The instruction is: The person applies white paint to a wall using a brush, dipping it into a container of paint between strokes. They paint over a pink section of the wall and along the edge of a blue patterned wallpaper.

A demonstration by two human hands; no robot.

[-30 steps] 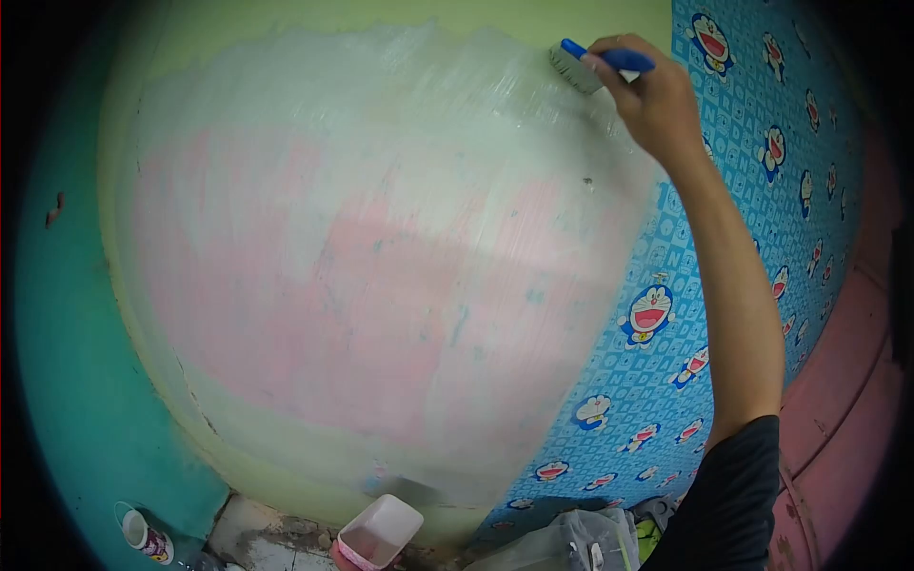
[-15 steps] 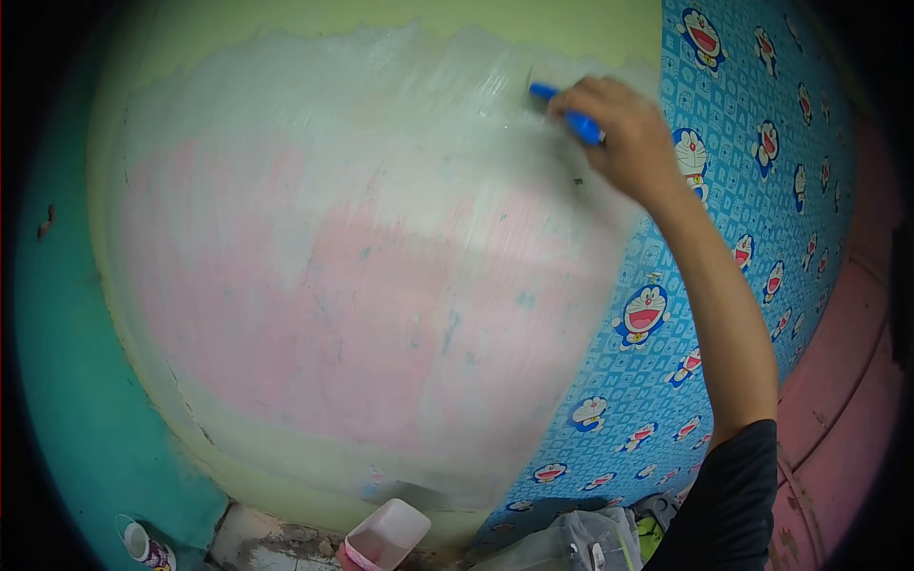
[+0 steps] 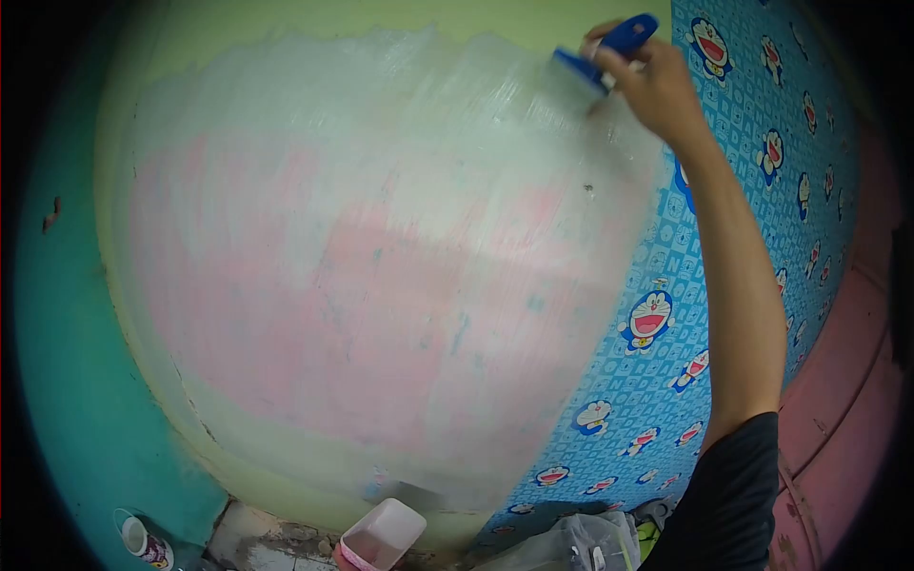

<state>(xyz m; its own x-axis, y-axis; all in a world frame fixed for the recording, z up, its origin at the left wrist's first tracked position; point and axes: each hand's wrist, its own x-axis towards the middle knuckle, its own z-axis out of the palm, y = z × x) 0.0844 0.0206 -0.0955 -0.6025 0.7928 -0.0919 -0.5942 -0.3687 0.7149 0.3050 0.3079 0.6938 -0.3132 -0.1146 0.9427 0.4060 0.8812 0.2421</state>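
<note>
Up at the top right of the wall, my right hand [image 3: 659,93] is closed around a blue-handled paintbrush [image 3: 629,34]. Its wide blue head lies near the upper edge of a wet, whitish coated area on the wall [image 3: 400,257], which shows pink and pale green beneath. The bristles are blurred, so exact contact is hard to see. At the bottom edge, a few fingers of my left hand [image 3: 341,556] grip a pale pink plastic tub [image 3: 395,525], tilted with its mouth up. Most of that hand is out of frame, and the tub's contents are not clear.
Blue cartoon-patterned wallpaper [image 3: 650,324] covers the wall at right. A teal wall [image 3: 57,362] borders the left. On the floor stand a white bucket [image 3: 141,541] and a clear plastic bag [image 3: 562,547]. A reddish-pink surface [image 3: 828,400] lies far right.
My right hand has moved up and slightly right with the paintbrush, whose handle now points up and right. The tub has stayed nearly still, and the view has shifted slightly.
</note>
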